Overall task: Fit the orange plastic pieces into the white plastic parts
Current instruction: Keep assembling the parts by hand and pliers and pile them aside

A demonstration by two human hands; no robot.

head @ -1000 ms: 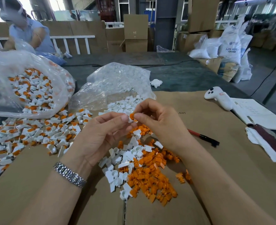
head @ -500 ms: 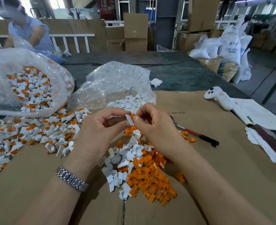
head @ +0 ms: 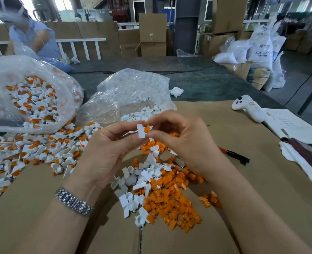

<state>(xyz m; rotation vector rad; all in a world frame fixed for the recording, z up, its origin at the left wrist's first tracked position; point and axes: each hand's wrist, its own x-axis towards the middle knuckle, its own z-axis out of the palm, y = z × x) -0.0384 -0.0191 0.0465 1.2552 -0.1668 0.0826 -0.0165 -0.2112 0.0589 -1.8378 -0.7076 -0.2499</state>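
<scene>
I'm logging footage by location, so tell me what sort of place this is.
Probably a small factory or warehouse assembly bench: stacked cardboard boxes, sacks marked ABS resin, and a bag of assembled parts.

Stacked cardboard boxes [head: 152, 33] and white sacks [head: 259, 52] line a daylit warehouse.

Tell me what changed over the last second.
The white part pinched in the left hand turned, its flat tab now showing, with the orange piece seated against it under the right hand. Both grips and the piles on the cardboard are unchanged.
</scene>
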